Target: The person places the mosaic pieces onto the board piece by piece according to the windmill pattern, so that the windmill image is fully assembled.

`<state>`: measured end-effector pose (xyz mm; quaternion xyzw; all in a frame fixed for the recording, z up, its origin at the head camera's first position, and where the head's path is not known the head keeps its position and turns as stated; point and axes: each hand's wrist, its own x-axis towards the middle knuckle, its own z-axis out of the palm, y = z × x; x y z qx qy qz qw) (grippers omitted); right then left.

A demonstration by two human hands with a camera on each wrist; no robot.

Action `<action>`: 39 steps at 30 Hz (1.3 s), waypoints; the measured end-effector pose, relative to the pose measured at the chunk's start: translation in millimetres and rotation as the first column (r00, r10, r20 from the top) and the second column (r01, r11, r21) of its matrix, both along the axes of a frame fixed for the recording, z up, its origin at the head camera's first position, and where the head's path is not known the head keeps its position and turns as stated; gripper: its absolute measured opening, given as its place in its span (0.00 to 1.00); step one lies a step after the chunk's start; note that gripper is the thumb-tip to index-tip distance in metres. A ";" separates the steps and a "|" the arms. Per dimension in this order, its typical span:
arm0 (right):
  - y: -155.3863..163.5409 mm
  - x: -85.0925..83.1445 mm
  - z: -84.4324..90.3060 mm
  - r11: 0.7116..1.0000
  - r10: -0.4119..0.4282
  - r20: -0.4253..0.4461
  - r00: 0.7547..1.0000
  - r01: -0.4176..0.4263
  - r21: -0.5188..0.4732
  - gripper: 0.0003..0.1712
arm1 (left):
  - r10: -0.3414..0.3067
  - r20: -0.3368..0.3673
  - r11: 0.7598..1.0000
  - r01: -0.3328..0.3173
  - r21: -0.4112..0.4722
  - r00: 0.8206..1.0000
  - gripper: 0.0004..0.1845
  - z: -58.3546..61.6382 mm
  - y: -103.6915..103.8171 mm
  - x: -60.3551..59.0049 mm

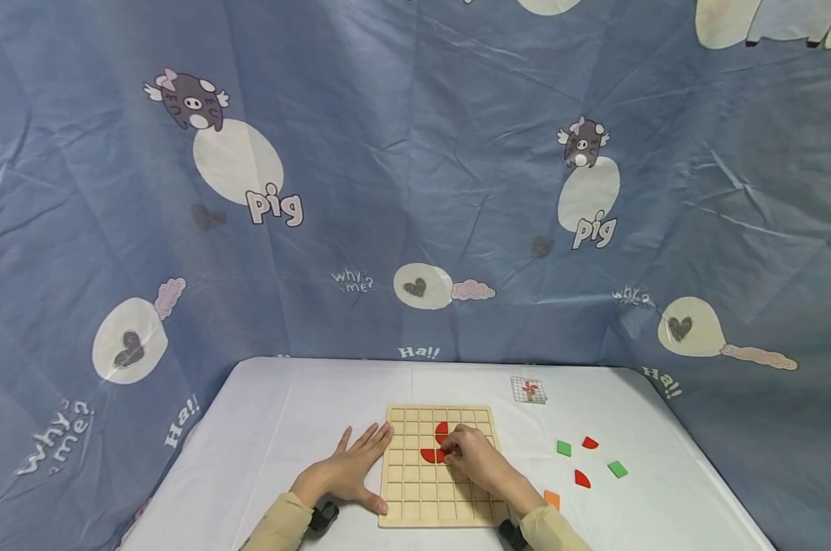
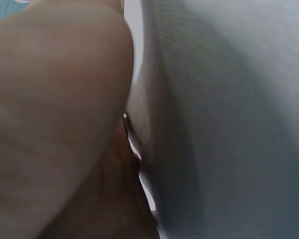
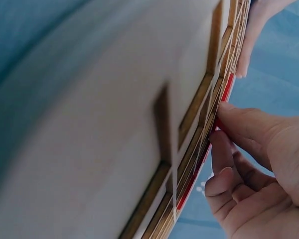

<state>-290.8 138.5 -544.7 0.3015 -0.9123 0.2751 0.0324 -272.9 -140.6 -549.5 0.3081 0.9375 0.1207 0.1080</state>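
Observation:
A square wooden grid board [image 1: 408,490] lies on the white table. My left hand [image 1: 352,468] is spread flat at its left side, fingertips and thumb at the edge; the left wrist view is filled with blurred skin and cloth. Red quarter-circle pieces [image 1: 442,428] sit in cells around the board's upper middle, two of them side by side in a lower row. Over these cells my right hand [image 1: 480,459] reaches in from the right. Its thumb and forefinger pinch a red piece [image 3: 218,123] close against the grid, mostly hidden by the fingers.
Right of the board lie two loose red pieces [image 1: 582,479], two green squares [image 1: 563,448] and an orange piece [image 1: 552,500] beside the right forearm. A small card with a coloured grid pattern [image 1: 529,390] lies at the back right. Behind the table hangs a blue printed curtain [image 1: 415,191].

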 end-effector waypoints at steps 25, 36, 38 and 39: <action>67.1 4.4 18.1 0.961 -0.260 -0.036 0.965 0.255 -0.108 0.05 | -0.002 -0.015 1.000 0.002 0.017 1.000 0.69 -2.6 -0.8 -1.4; 157.6 -2.5 19.5 0.861 -0.503 -0.033 0.864 0.498 -0.098 0.06 | -0.013 -0.012 1.000 0.013 0.016 1.000 0.69 -5.5 -1.7 -3.3; 172.8 -4.1 19.1 0.851 -0.522 -0.003 0.853 0.521 -0.069 0.07 | -0.011 -0.011 1.000 0.011 0.016 1.000 0.69 -6.1 -1.7 -3.4; 179.7 -4.5 19.2 0.845 -0.531 0.013 0.847 0.531 -0.059 0.08 | -0.010 -0.012 1.000 0.010 0.016 1.000 0.69 -6.2 -1.8 -3.4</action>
